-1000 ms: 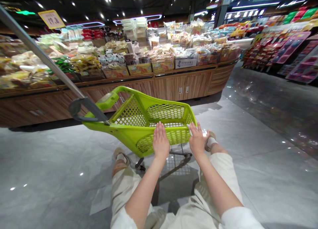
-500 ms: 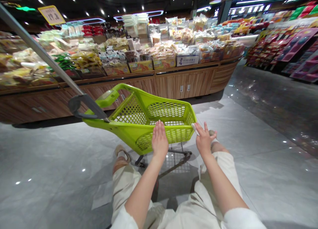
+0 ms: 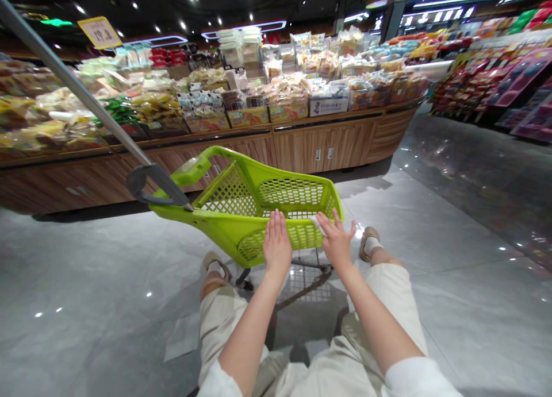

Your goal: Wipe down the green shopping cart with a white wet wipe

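Shopping cart (image 3: 219, 230) of lime-green, perforated plastic stands, in the head view, on a glossy grey floor (image 3: 107, 305) between the person and a long wood-grain desk (image 3: 302, 147) loaded with packaged goods (image 3: 288, 89). On the cart's near rim lies the left hand (image 3: 278, 247), flat, fingers straight and pressed together. Farther along that rim is the right hand (image 3: 337, 245), fingers spread, a thin white wipe (image 3: 318, 224) at its fingertips; whether it pinches the wipe I cannot tell.
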A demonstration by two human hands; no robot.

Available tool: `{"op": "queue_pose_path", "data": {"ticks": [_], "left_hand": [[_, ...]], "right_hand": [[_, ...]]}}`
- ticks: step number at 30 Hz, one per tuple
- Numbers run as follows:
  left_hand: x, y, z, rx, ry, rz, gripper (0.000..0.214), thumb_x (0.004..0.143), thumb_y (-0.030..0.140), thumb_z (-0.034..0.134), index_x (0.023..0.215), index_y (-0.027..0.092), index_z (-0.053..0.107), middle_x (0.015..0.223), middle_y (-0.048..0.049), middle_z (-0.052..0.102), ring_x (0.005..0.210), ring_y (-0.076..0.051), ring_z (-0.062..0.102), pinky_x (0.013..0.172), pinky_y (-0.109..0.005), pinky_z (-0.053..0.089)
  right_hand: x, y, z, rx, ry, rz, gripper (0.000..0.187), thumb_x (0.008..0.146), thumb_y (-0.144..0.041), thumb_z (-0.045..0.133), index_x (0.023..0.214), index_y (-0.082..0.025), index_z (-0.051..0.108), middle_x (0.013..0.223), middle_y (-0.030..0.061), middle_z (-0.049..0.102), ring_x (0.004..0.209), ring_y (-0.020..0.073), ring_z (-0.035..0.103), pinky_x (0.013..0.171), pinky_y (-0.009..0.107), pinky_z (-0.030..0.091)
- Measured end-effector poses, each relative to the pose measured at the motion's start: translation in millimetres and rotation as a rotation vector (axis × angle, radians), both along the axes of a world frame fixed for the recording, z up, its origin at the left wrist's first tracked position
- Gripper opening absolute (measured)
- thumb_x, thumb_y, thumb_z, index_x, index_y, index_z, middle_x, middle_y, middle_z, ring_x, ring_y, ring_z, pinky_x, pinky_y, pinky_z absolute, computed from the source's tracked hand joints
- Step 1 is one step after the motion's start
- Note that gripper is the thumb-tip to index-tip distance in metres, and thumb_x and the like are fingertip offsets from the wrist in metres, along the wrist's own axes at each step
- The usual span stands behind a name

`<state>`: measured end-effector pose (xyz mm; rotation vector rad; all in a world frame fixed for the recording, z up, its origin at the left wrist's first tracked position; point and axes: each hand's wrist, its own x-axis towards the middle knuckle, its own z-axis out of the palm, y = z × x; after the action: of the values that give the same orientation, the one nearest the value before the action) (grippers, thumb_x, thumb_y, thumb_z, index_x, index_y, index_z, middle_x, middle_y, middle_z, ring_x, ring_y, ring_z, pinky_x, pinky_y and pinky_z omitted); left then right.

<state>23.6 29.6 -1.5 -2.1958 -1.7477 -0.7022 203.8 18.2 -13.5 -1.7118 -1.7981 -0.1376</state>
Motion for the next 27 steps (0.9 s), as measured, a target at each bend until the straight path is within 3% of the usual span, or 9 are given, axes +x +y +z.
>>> {"op": "queue_pose_path", "data": {"ticks": [3, 5, 8, 11, 13, 17, 22, 24, 27], "left_hand": [[-2, 0, 0.1, -0.014, 0.006, -0.017, 0.071, 0.087, 0.003, 0.037, 0.155, 0.003, 0.019, 0.162, -0.0188, 0.028, 0.152, -0.024, 0.017, 0.124, -0.044, 0.025], [-2, 0, -0.1, -0.02, 0.017, -0.034, 0.071, 0.086, 0.003, 0.038, 0.155, 0.003, 0.019, 0.162, -0.0179, 0.027, 0.153, -0.024, 0.016, 0.124, -0.043, 0.024], [0, 0, -0.4, -0.024, 0.025, -0.026, 0.07, 0.087, 0.005, 0.038, 0.155, 0.003, 0.021, 0.162, -0.0172, 0.028, 0.153, -0.024, 0.017, 0.124, -0.042, 0.025], [2, -1, -0.3, -0.025, 0.04, 0.001, 0.067, 0.089, 0.007, 0.038, 0.154, 0.002, 0.022, 0.162, -0.0177, 0.027, 0.153, -0.025, 0.017, 0.124, -0.044, 0.025], [1, -1, 0.3, -0.025, 0.062, 0.012, 0.065, 0.09, 0.009, 0.038, 0.154, 0.001, 0.024, 0.163, -0.018, 0.025, 0.153, -0.025, 0.017, 0.124, -0.043, 0.025], [-4, -2, 0.7, -0.019, 0.077, 0.009, 0.066, 0.09, 0.006, 0.035, 0.154, 0.001, 0.023, 0.163, -0.0171, 0.023, 0.153, -0.023, 0.015, 0.124, -0.041, 0.024], [-2, -2, -1.4, -0.009, 0.028, -0.015, 0.073, 0.086, 0.005, 0.038, 0.156, 0.003, 0.016, 0.164, -0.0159, 0.021, 0.153, -0.023, 0.012, 0.125, -0.042, 0.022], [2, -2, -1.8, -0.008, 0.004, -0.021, 0.076, 0.085, 0.007, 0.041, 0.156, 0.003, 0.013, 0.164, -0.0166, 0.021, 0.153, -0.024, 0.012, 0.125, -0.043, 0.022], [9, -3, -1.1, -0.013, -0.005, -0.015, 0.074, 0.087, 0.011, 0.042, 0.156, 0.002, 0.015, 0.164, -0.0173, 0.021, 0.153, -0.025, 0.012, 0.125, -0.044, 0.022]], "right_hand": [[42, -1, -14.8, 0.011, 0.012, -0.118, 0.071, 0.075, -0.001, 0.04, 0.138, -0.031, 0.052, 0.141, 0.0021, 0.06, 0.147, 0.0236, 0.033, 0.114, 0.066, 0.005], [41, 1, -17.1, 0.031, 0.032, -0.168, 0.069, 0.074, -0.001, 0.039, 0.136, -0.028, 0.055, 0.14, 0.004, 0.061, 0.145, 0.0243, 0.035, 0.114, 0.066, 0.006], [-4, 6, -7.2, 0.045, 0.078, -0.133, 0.069, 0.073, 0.0, 0.039, 0.136, -0.023, 0.055, 0.142, 0.007, 0.059, 0.145, 0.0244, 0.035, 0.116, 0.064, 0.003], [-63, 10, 9.1, 0.024, 0.057, 0.053, 0.071, 0.075, 0.001, 0.037, 0.141, -0.021, 0.05, 0.147, 0.0082, 0.054, 0.147, 0.0218, 0.032, 0.118, 0.061, 0.0], [-83, 9, 15.7, 0.019, 0.018, 0.137, 0.072, 0.076, 0.0, 0.037, 0.144, -0.022, 0.047, 0.149, 0.0075, 0.051, 0.147, 0.0209, 0.031, 0.118, 0.06, -0.002], [-42, 1, 7.2, 0.023, -0.065, 0.124, 0.075, 0.075, -0.001, 0.04, 0.145, -0.027, 0.046, 0.148, 0.0045, 0.052, 0.148, 0.0221, 0.029, 0.117, 0.062, -0.002], [42, -7, -15.2, -0.004, 0.041, -0.163, 0.072, 0.075, -0.002, 0.038, 0.14, -0.028, 0.051, 0.144, 0.0025, 0.057, 0.146, 0.0249, 0.034, 0.115, 0.065, 0.008], [38, -5, -13.8, -0.012, 0.065, -0.214, 0.069, 0.076, -0.002, 0.038, 0.139, -0.026, 0.053, 0.144, 0.0035, 0.057, 0.147, 0.0263, 0.032, 0.114, 0.065, 0.009], [-13, 4, 0.2, -0.014, 0.055, -0.123, 0.069, 0.076, -0.001, 0.037, 0.139, -0.024, 0.053, 0.146, 0.0053, 0.055, 0.148, 0.0252, 0.029, 0.115, 0.064, 0.007]]}}
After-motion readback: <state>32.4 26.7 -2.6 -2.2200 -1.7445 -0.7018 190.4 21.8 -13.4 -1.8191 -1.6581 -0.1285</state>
